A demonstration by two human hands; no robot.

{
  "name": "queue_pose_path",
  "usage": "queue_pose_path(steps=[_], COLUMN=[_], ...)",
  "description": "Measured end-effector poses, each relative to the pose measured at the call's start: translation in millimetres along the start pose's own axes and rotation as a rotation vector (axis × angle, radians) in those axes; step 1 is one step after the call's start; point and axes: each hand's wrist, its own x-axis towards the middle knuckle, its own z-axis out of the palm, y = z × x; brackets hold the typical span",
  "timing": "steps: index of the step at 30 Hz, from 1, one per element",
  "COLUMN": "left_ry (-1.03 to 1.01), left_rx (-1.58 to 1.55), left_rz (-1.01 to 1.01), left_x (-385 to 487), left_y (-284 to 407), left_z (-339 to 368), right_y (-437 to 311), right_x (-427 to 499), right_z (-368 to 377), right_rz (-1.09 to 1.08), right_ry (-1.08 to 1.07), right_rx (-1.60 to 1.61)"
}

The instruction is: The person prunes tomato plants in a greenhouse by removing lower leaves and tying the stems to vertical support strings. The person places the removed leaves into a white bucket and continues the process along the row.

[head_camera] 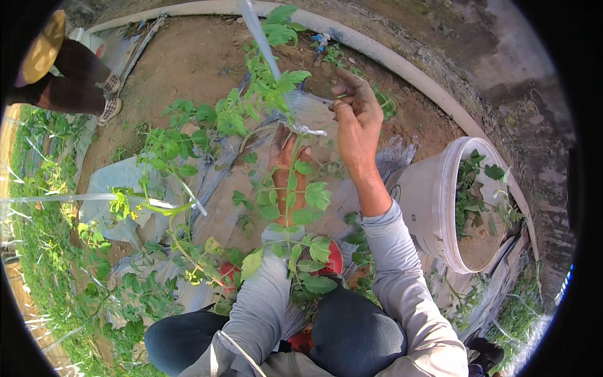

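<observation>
A tomato plant point(292, 181) rises in front of me, tied near its upper part to a pale plastic twine point(264, 37) by a white knot point(308, 130). My left hand point(285, 158) is behind this stem, just below the knot, fingers pointing away from me. Leaves and stem cover part of it, so whether it grips the stem cannot be made out. To the right of the knot, my right hand point(359, 110) is raised with loosely bent, parted fingers and nothing visible in them. Its fingertips are apart from the plant.
A white bucket point(424, 202) holding cut greenery point(471, 198) leans at right. Another tomato plant point(176, 207) hangs on twine at left. Plastic mulch film point(235, 207) covers the soil. A pipe point(377, 45) with a blue valve point(321, 40) curves behind. Another person point(77, 80) stands upper left.
</observation>
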Motion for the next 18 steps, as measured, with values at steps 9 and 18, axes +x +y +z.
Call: queue_pose_path(steps=[9,18], left_ry=[-0.279,-0.806], left_rx=[-0.687,-0.461], left_rz=[-0.997,-1.089], left_x=[-115.3,-120.6], left_y=[14.2,116.1], left_z=[-60.5,-120.7], right_y=[-69.2,-125.1], right_x=[-150.5,-456.1], right_z=[-97.7,-235.0], right_rz=[0.157,0.697], right_ry=[0.135,0.098], right_rx=[0.318,0.018])
